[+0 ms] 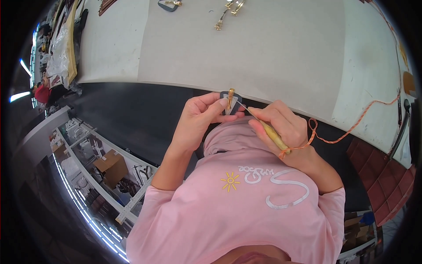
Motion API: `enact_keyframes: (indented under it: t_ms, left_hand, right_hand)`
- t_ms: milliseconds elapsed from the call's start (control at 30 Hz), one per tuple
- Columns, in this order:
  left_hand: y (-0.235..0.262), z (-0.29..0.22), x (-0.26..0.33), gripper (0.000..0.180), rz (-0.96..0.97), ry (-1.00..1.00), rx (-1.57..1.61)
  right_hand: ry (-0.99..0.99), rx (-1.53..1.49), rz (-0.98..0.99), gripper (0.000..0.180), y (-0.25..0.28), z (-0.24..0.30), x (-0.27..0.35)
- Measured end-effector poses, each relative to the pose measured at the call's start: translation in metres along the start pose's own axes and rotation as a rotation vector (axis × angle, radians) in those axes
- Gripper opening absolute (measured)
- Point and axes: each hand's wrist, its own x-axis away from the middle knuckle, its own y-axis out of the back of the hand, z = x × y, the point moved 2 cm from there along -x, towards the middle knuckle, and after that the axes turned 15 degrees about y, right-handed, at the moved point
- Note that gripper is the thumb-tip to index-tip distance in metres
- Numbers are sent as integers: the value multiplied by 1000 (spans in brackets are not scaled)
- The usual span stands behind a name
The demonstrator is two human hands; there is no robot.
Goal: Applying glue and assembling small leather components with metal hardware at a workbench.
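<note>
My left hand (203, 115) pinches a small dark leather piece with a gold metal clasp (230, 98) at the near edge of the table. In my right hand (281, 125) I grip a wooden-handled awl (271, 134); its thin metal tip points left at the small piece. An orange cord (351, 127) is tied to the awl's handle and runs right across the table edge. Both hands sit close together above my pink shirt.
The white work table (246, 48) spreads beyond my hands, with more gold clasps (228, 11) and a dark piece (168, 5) at its far side. Clutter and bags (61, 48) lie at the left end. Shelves with boxes (110, 169) stand below left.
</note>
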Motion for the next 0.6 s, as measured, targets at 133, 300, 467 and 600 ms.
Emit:
enact_keyframes:
  t_ms: [133, 300, 467, 600]
  left_hand:
    - [0, -1, -1, 24, 0, -7, -36]
    - [2, 2, -2, 27, -11, -46, -64]
    - [2, 0, -2, 27, -11, -40, -77]
    - [2, -1, -2, 27, -6, -48, -95]
  right_hand:
    - [-34, -15, 17, 25, 1, 2, -1]
    - [-96, -125, 40, 20, 4, -2, 2]
    - [-352, -289, -80, 22, -1, -2, 29]
    - [-474, -422, -142, 24, -14, -8, 37]
